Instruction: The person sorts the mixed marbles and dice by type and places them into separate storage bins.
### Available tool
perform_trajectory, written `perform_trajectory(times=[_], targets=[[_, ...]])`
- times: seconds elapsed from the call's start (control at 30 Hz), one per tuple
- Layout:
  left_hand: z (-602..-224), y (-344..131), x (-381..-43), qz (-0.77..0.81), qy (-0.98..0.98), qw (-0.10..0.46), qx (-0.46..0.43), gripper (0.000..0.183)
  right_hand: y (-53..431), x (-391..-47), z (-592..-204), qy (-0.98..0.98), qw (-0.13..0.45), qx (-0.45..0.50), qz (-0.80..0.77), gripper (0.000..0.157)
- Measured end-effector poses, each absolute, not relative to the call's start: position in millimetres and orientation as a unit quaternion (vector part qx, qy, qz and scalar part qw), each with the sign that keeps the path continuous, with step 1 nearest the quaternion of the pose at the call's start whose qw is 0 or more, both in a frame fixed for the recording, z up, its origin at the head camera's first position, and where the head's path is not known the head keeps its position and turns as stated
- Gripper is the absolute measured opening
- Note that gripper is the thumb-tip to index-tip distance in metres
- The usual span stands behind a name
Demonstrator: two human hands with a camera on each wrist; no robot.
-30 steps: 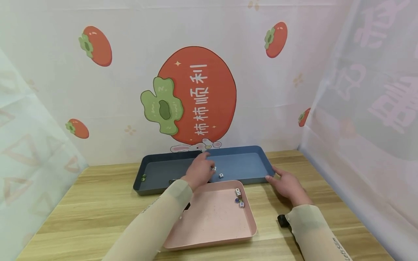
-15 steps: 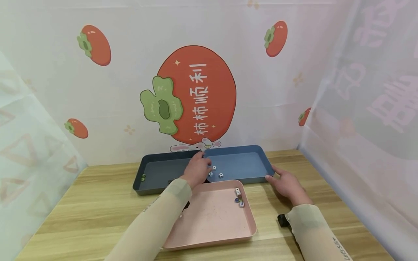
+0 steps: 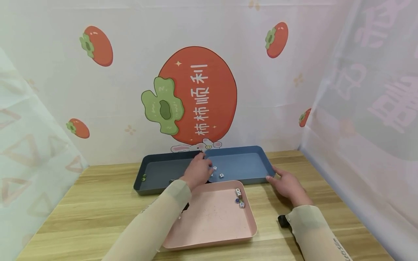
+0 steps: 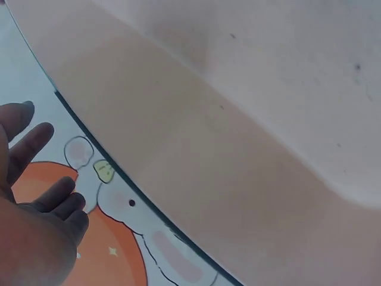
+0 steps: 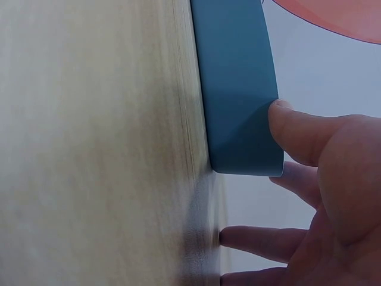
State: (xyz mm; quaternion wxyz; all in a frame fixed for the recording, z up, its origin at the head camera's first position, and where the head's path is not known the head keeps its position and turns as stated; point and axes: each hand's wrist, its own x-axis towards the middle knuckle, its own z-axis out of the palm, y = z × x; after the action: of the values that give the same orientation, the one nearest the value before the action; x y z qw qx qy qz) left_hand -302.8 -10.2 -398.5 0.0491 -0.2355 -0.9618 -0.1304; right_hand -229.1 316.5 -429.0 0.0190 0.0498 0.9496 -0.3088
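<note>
In the head view my left hand [image 3: 197, 172] reaches over where the dark grey tray [image 3: 160, 170] meets the blue tray [image 3: 243, 163]. Its fingertips are beside white dice [image 3: 214, 168] at the blue tray's left end; another die [image 3: 221, 176] lies slightly apart. In the left wrist view this hand's fingers [image 4: 59, 199] are loosely bent, nothing visible between them. My right hand [image 3: 287, 185] holds the blue tray's near right corner. The right wrist view shows its thumb [image 5: 297, 128] on the rim and a finger behind the tray's end wall.
A pink tray [image 3: 215, 221] stands nearer me, partly under my left forearm, with dice [image 3: 238, 192] and a blue bead [image 3: 237, 200] along its right side. Green marbles [image 3: 143, 177] lie in the dark tray's left end. A printed cloth [image 3: 124, 90] hangs behind.
My left hand has drawn slightly left, and a third die now shows beside its fingers in the blue tray. The right hand keeps its place on the corner.
</note>
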Motion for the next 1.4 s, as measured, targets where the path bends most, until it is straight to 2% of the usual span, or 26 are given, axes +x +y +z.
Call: perform_trajectory(times=[0.33, 0.7, 1.0, 1.4], targets=[[-400, 18, -278, -0.132, -0.932, 0.055, -0.332, 0.015, 317, -230, -429, 0.951, 0.019, 0.05, -0.304, 0.073], [-419, 37, -252, -0.115, -0.899, -0.027, -0.421, 0.015, 317, -229, -432, 0.952, 0.018, 0.047, -0.303, 0.073], [-420, 36, -244, -0.102, -0.898, -0.023, -0.428, 0.013, 318, -231, -431, 0.952, 0.02, 0.048, -0.301, 0.078], [-431, 38, -247, -0.107, -0.891, 0.008, -0.441, 0.016, 318, -231, -431, 0.954, 0.021, 0.048, -0.295, 0.074]])
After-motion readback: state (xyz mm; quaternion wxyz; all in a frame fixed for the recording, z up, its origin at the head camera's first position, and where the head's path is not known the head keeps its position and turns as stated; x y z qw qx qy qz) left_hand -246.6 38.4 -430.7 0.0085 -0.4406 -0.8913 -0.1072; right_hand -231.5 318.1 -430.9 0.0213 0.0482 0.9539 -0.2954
